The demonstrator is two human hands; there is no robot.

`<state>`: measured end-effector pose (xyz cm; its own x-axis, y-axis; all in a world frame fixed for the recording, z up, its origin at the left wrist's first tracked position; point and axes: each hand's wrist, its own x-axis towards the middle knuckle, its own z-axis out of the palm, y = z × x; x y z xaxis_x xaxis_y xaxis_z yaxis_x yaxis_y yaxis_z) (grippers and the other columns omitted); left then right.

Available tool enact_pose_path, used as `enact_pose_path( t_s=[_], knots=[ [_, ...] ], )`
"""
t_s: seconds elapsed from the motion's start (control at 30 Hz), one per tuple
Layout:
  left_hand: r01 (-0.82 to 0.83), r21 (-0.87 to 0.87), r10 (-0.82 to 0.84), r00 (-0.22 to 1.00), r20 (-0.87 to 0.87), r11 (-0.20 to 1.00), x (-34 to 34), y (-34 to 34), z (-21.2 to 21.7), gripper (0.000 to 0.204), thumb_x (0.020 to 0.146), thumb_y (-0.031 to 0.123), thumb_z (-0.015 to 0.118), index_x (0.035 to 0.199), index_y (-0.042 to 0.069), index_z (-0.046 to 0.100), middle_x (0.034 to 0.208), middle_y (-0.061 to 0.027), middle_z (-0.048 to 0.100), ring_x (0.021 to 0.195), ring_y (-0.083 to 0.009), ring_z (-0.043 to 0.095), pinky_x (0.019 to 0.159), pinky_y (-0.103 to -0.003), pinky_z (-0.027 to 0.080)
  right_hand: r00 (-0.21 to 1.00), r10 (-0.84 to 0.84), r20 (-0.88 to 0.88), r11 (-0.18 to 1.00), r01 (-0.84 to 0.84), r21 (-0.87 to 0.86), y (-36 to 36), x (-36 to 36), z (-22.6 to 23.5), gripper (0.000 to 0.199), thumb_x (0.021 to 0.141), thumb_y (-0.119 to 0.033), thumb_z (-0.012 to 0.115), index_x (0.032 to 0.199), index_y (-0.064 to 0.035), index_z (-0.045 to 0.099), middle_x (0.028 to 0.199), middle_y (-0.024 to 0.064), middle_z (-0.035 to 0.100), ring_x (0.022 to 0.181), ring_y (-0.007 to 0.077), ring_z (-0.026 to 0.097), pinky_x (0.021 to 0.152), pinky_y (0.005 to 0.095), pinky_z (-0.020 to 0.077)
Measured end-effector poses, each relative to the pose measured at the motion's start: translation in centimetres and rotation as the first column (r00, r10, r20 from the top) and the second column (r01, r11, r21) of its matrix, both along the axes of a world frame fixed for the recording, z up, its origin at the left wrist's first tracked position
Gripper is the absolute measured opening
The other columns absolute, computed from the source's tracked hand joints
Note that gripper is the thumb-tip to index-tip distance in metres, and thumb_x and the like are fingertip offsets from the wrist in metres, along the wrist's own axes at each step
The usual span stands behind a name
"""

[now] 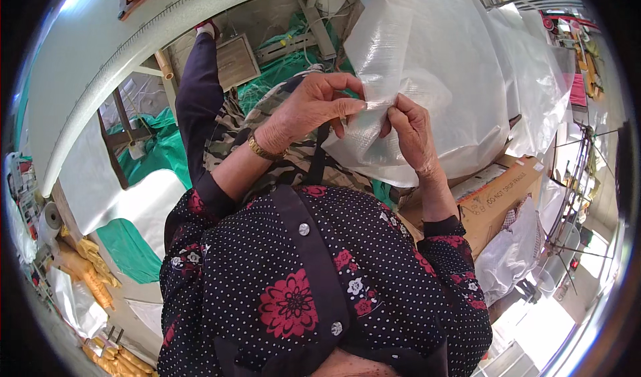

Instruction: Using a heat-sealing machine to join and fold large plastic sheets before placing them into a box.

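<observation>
Plastic sheet (461,60): in the head view, spreading translucent and wrinkled ahead and to the person's right, its near part lying toward the camouflage cloth (224,133) on the lap.
Left hand (312,103): bending thumb and forefinger narrowly at the sheet's edge; whether they are gripping it, I cannot tell.
Right hand (412,131): pinching the sheet between thumb and forefinger.
Slick surface: possibly slipping loose, the pinch covering only a small patch.
Thin material: possibly stretching or tearing if the hands are pulling unevenly.
Cardboard box (501,207): standing beside the sheet's lower right edge, its corner possibly snagging it.
Wide spread: possibly dragging the held edge askew.
</observation>
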<state>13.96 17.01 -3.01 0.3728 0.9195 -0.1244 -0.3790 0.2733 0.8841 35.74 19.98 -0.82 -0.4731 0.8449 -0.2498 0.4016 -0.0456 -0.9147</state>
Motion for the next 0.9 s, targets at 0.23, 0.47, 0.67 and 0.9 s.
enact_pose_path(
  t_s=[0.23, 0.47, 0.67, 0.9],
  knots=[
    [0.004, 0.078, -0.001, 0.999, -0.033, 0.997, -0.4, -0.1, -0.4, 0.02, 0.091, 0.01, 0.063, 0.107, -0.002, 0.062, 0.086, -0.0017, 0.064, 0.069, -0.0048, 0.06, 0.055, -0.021, 0.053, 1.0, 0.006, 0.005, 0.999, -0.006, -0.032, -0.2, -0.2, -0.2, 0.027, 0.086, -0.015, 0.042, 0.09, 0.002, 0.063, 0.068, 0.0061, 0.061, 0.069, 0.0133, 0.058, 0.068, 0.028, 0.0462],
    [-0.052, 0.226, 0.103, 0.971, -0.218, 0.973, -0.1, -0.2, -0.7, 0.016, 0.089, 0.007, 0.065, 0.1, -0.004, 0.063, 0.078, -0.0015, 0.064, 0.067, -0.0046, 0.059, 0.058, -0.02, 0.05, 0.999, 0.027, 0.038, 0.999, -0.027, 0.016, -0.6, -0.6, -0.5, 0.027, 0.086, -0.014, 0.043, 0.093, 0.004, 0.061, 0.068, 0.0103, 0.06, 0.068, 0.0172, 0.059, 0.068, 0.0313, 0.0475],
    [-0.009, -0.098, -0.003, 0.992, -0.128, 0.995, 0.1, -0.3, -1.5, 0.015, 0.091, 0.015, 0.065, 0.086, 0.001, 0.062, 0.066, 0.0002, 0.061, 0.055, -0.0042, 0.057, 0.049, -0.019, 0.045, 0.989, 0.087, 0.117, 0.996, -0.089, 0.015, -1.1, -1.7, -1.3, 0.025, 0.09, -0.013, 0.044, 0.095, 0.0049, 0.06, 0.073, 0.0086, 0.061, 0.07, 0.0152, 0.059, 0.067, 0.0301, 0.0475],
    [-0.041, -0.041, 0.036, 0.994, -0.101, 0.998, 0.2, -0.3, -2.8, 0.021, 0.091, 0.018, 0.065, 0.076, 0.004, 0.058, 0.06, 0.0031, 0.055, 0.048, -0.0034, 0.049, 0.042, -0.02, 0.038, 0.999, -0.039, -0.003, 0.967, 0.038, 0.252, -2.0, -2.7, 0.1, 0.021, 0.091, -0.017, 0.062, 0.089, 0.0045, 0.061, 0.074, 0.0072, 0.062, 0.075, 0.0122, 0.058, 0.071, 0.027, 0.0474]
  ],
)
